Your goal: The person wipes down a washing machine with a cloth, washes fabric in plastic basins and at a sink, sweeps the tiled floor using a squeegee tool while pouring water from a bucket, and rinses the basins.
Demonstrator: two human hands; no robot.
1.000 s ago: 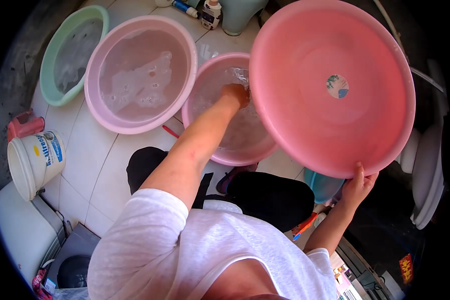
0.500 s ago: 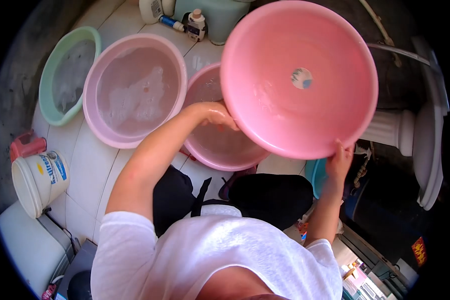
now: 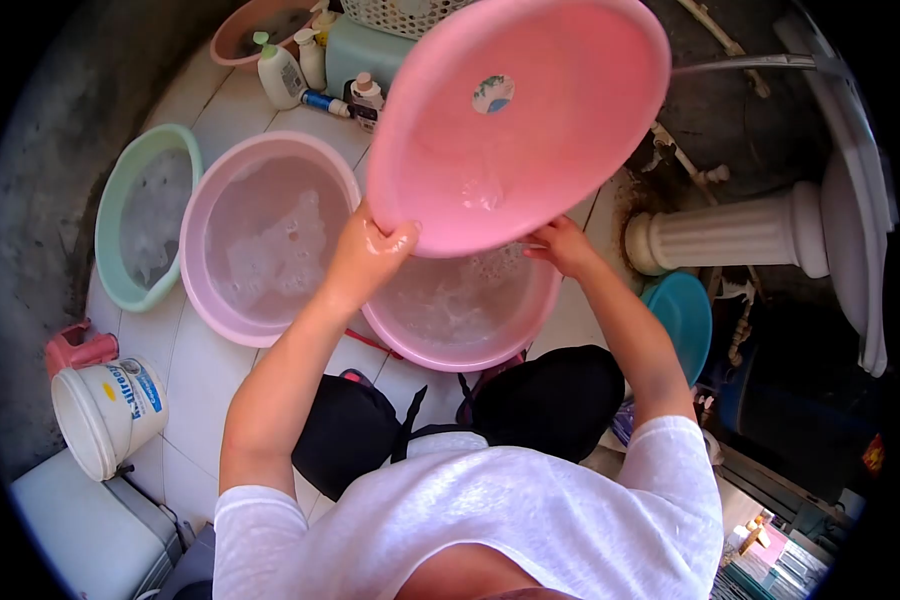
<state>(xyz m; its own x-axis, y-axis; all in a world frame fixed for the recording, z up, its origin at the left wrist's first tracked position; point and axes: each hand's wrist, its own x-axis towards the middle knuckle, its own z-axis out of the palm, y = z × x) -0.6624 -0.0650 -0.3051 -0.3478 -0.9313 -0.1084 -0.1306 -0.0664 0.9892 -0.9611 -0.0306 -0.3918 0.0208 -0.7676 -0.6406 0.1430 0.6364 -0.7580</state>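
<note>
A large pink basin is held up and tilted, its inside facing me, with a round sticker on its bottom and a little water near its lower side. My left hand grips its lower left rim, wet, thumb over the edge. At the lower right rim is my right hand, fingers bent at the edge and partly hidden. Beneath it stands a pink basin of cloudy water. Left of that is a second pink basin of sudsy water.
A green basin stands at far left, near a white bucket. Bottles are grouped at the back. On the right are a pedestal sink and a teal basin. White tiles cover the floor.
The held basin has moved left and tilted more steeply. My left hand now shows its thumb over the rim; my right hand has shifted left along the lower edge. The view has shifted too.
</note>
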